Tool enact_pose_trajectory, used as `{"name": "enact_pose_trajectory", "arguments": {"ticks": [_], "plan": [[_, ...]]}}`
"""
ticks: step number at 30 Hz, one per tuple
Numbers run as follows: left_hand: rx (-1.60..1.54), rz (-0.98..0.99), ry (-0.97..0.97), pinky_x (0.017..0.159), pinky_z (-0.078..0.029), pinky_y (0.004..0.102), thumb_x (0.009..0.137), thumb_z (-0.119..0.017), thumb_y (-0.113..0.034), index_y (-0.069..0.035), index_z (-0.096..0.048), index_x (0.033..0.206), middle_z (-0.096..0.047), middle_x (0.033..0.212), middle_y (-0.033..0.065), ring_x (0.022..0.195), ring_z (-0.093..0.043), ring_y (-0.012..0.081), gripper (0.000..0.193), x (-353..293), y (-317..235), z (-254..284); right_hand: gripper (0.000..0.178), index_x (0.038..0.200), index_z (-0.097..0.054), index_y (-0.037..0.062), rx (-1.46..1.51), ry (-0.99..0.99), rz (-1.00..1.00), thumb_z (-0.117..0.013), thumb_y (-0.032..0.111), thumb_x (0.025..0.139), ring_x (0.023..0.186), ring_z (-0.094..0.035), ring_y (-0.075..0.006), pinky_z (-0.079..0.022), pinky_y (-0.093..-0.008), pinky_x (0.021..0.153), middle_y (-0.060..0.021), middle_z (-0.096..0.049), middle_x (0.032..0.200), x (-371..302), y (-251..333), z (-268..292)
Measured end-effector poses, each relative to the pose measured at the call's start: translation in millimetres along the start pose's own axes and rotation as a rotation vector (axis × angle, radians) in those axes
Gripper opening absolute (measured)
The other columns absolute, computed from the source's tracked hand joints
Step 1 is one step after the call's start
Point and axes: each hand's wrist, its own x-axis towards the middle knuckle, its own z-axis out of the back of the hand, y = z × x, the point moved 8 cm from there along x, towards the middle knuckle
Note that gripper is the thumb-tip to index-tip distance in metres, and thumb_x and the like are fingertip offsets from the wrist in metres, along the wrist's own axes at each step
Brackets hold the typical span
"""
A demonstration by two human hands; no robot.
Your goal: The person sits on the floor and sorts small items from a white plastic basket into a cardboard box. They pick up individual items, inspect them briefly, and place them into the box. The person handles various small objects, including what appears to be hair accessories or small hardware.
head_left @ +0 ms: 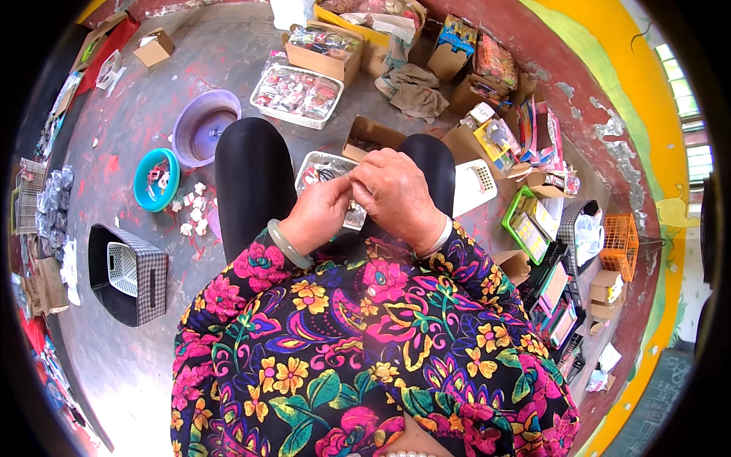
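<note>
My left hand (318,212) and my right hand (401,195) meet in front of me, above my lap. The fingers of both are closed and pressed together at the tips. Whatever lies between them is too small or too hidden to name. Below and behind the hands, a white basket (311,161) stands between my knees, with small dark and shiny pieces in it; my hands cover part of it. Just beyond the right hand sits an open cardboard box (384,135) with small dark things inside.
Farther off stands a white basket (324,117) of small wrapped packets. To the left are a purple basin (183,145), a teal basin (142,194) and a checked bin (152,286). A green basket (512,223), an orange crate (620,244) and several cartons crowd the right side.
</note>
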Motion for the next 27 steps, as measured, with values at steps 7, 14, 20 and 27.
{"name": "enact_pose_trajectory", "arguments": {"ticks": [7, 14, 20, 27], "plan": [[0.084, 0.007, 0.018, 0.062, -0.045, 0.0418, 0.083, -0.046, -0.007, 0.000, -0.057, 0.095, -0.058, 0.077, 0.0240, 0.076, -0.056, 0.0417, 0.018, -1, -4, 2, 0.006, 0.073, -0.059, 0.0062, 0.010, 0.003, 0.001, -0.061, 0.011, 0.069, 0.074, -0.054, -0.0258, -0.042, -0.0356, 0.065, -0.0069, -0.056, 0.074, 1, 2, 2], [0.092, -0.029, 0.025, 0.062, -0.045, 0.0429, 0.083, -0.045, -0.006, 0.000, -0.056, 0.094, -0.058, 0.076, 0.0243, 0.076, -0.056, 0.0422, 0.017, -2, -9, 2, 0.006, 0.070, -0.057, 0.0069, -0.001, 0.016, 0.005, -0.060, 0.013, 0.069, 0.077, -0.054, -0.0252, -0.041, -0.0358, 0.065, -0.0067, -0.055, 0.074, 0, 2, 0], [0.178, -0.073, 0.031, 0.063, -0.045, 0.0434, 0.083, -0.044, -0.005, 0.000, -0.055, 0.092, -0.057, 0.077, 0.0242, 0.078, -0.055, 0.0425, 0.015, -3, -19, 1, 0.007, 0.069, -0.057, 0.0067, -0.033, 0.038, 0.002, -0.060, 0.013, 0.068, 0.078, -0.054, -0.0248, -0.041, -0.0358, 0.065, -0.0066, -0.054, 0.074, 0, 2, -1], [0.233, -0.071, 0.037, 0.065, -0.045, 0.0439, 0.083, -0.044, -0.005, 0.000, -0.055, 0.092, -0.058, 0.079, 0.0240, 0.079, -0.055, 0.0422, 0.015, -3, -21, 1, 0.005, 0.072, -0.058, 0.0074, -0.066, 0.054, 0.019, -0.060, 0.012, 0.070, 0.075, -0.053, -0.0244, -0.041, -0.0344, 0.065, -0.0052, -0.055, 0.074, 0, 8, 3]]}}
